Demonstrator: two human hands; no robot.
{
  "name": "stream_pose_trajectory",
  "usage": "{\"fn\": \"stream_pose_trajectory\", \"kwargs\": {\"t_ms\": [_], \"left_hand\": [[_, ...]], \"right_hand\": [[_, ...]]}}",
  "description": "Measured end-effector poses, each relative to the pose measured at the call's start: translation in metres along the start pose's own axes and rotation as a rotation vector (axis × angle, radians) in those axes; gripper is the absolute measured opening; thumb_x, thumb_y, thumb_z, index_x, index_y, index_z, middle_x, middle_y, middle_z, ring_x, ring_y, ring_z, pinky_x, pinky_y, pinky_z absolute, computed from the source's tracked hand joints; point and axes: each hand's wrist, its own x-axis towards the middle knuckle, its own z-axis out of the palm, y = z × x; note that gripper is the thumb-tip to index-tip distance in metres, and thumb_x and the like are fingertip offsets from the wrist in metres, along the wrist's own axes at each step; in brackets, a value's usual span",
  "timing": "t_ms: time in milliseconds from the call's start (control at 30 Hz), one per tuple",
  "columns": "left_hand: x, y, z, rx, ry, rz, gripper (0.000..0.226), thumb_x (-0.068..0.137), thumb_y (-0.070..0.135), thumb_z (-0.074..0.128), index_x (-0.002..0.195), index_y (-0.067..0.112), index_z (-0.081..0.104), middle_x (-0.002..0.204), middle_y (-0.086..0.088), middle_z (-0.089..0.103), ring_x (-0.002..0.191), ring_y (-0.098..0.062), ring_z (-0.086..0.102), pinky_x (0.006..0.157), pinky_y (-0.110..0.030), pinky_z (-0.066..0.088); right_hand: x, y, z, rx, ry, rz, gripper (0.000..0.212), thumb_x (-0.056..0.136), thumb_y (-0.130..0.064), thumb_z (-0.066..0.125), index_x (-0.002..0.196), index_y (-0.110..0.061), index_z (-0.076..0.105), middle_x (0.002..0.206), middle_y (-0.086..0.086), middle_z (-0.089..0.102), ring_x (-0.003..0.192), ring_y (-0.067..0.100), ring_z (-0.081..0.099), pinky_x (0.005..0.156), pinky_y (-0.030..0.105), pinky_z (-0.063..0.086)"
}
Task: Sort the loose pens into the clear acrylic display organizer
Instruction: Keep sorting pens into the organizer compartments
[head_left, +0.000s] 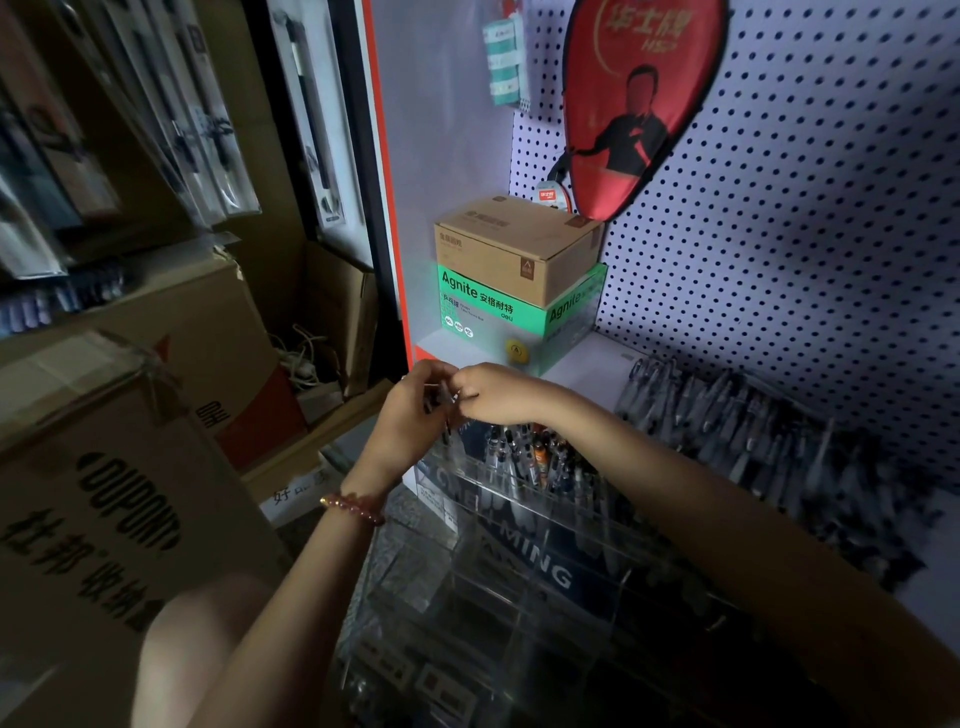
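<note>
The clear acrylic organizer (524, 566) stands low in front of me, with several pens upright in its far compartments (524, 454). Above its far left corner my left hand (410, 415) grips a small bunch of dark pens (439, 402). My right hand (493, 395) meets it from the right and pinches the tops of the same pens. A big heap of loose pens (737, 421) lies on the white shelf to the right of the organizer. The near compartments look dark; what they hold cannot be made out.
A brown carton (519, 244) sits on a green box (488, 312) at the shelf's back left. A red racket cover (639, 104) hangs on the pegboard (831, 208). Large cardboard boxes (104, 493) crowd the left side.
</note>
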Motion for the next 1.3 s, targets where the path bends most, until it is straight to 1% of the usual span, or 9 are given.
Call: {"fn": "stream_pose_trajectory", "kwargs": {"t_ms": [100, 233, 333, 533, 700, 933, 1133, 1200, 1300], "left_hand": [[0.002, -0.008, -0.001, 0.085, 0.025, 0.004, 0.016, 0.086, -0.004, 0.056, 0.095, 0.007, 0.061, 0.083, -0.005, 0.064, 0.068, -0.015, 0.059, 0.061, -0.025, 0.046], [0.004, -0.009, -0.001, 0.027, -0.016, -0.025, 0.019, 0.085, -0.007, 0.054, 0.092, 0.008, 0.063, 0.085, -0.002, 0.063, 0.066, 0.002, 0.055, 0.062, -0.012, 0.043], [0.004, -0.005, -0.001, -0.111, -0.060, -0.063, 0.021, 0.083, -0.009, 0.059, 0.098, 0.006, 0.061, 0.092, -0.005, 0.062, 0.072, 0.003, 0.056, 0.068, -0.010, 0.044], [0.001, -0.002, 0.008, -0.024, -0.057, 0.008, 0.022, 0.073, 0.006, 0.079, 0.088, 0.007, 0.063, 0.086, -0.005, 0.064, 0.075, -0.008, 0.057, 0.068, -0.011, 0.044], [0.005, -0.005, 0.008, 0.004, 0.045, -0.014, 0.018, 0.080, -0.009, 0.064, 0.083, 0.008, 0.061, 0.075, 0.001, 0.060, 0.063, -0.002, 0.053, 0.059, -0.010, 0.040], [0.004, -0.008, 0.007, -0.002, 0.089, -0.017, 0.021, 0.077, -0.010, 0.067, 0.085, 0.008, 0.063, 0.076, 0.007, 0.061, 0.063, 0.005, 0.055, 0.061, -0.008, 0.042], [0.002, 0.001, 0.002, -0.173, 0.209, -0.078, 0.010, 0.084, 0.009, 0.067, 0.083, 0.018, 0.063, 0.085, -0.005, 0.066, 0.067, -0.022, 0.064, 0.062, -0.034, 0.052], [0.000, 0.007, -0.001, -0.121, 0.282, -0.019, 0.003, 0.087, 0.016, 0.061, 0.084, 0.015, 0.063, 0.091, -0.003, 0.064, 0.080, -0.018, 0.063, 0.072, -0.032, 0.050], [-0.002, 0.019, -0.004, 0.031, 0.335, 0.133, 0.012, 0.085, 0.020, 0.053, 0.085, 0.014, 0.063, 0.094, 0.004, 0.060, 0.096, -0.011, 0.055, 0.084, -0.027, 0.042]], "right_hand": [[-0.009, 0.012, -0.016, 0.128, 0.157, 0.039, 0.021, 0.092, -0.006, 0.048, 0.092, 0.005, 0.066, 0.081, 0.010, 0.069, 0.056, 0.010, 0.051, 0.056, 0.025, 0.041], [-0.027, 0.041, -0.051, 0.172, 0.283, 0.134, 0.024, 0.096, -0.005, 0.047, 0.111, 0.003, 0.063, 0.097, 0.014, 0.070, 0.089, 0.014, 0.063, 0.090, 0.026, 0.040], [-0.031, 0.086, -0.068, 0.141, 0.318, 0.275, 0.024, 0.095, -0.004, 0.048, 0.114, -0.003, 0.063, 0.111, 0.014, 0.067, 0.098, 0.017, 0.061, 0.101, 0.034, 0.040], [-0.038, 0.166, -0.048, -0.225, -0.053, 0.427, 0.047, 0.090, 0.004, 0.043, 0.132, -0.015, 0.053, 0.148, 0.007, 0.039, 0.131, 0.027, 0.041, 0.097, 0.033, 0.040], [-0.036, 0.172, -0.042, -0.238, -0.033, 0.399, 0.017, 0.093, -0.010, 0.052, 0.107, -0.015, 0.059, 0.122, 0.012, 0.059, 0.104, 0.027, 0.056, 0.081, 0.029, 0.043], [-0.037, 0.166, -0.038, -0.351, -0.071, 0.452, 0.033, 0.093, -0.044, 0.052, 0.112, -0.016, 0.050, 0.111, 0.012, 0.056, 0.092, 0.024, 0.053, 0.074, 0.031, 0.040], [-0.039, 0.156, -0.038, -0.334, 0.102, 0.489, 0.012, 0.087, -0.019, 0.060, 0.085, -0.011, 0.051, 0.089, 0.011, 0.046, 0.062, 0.017, 0.045, 0.057, 0.025, 0.035], [-0.039, 0.158, -0.037, -0.240, 0.134, 0.544, 0.024, 0.083, -0.020, 0.063, 0.080, -0.010, 0.042, 0.082, 0.010, 0.046, 0.055, 0.014, 0.040, 0.049, 0.024, 0.031], [-0.039, 0.158, -0.033, -0.158, 0.140, 0.603, 0.026, 0.081, -0.021, 0.068, 0.096, -0.008, 0.052, 0.094, 0.011, 0.055, 0.070, 0.020, 0.057, 0.059, 0.031, 0.049]]}}
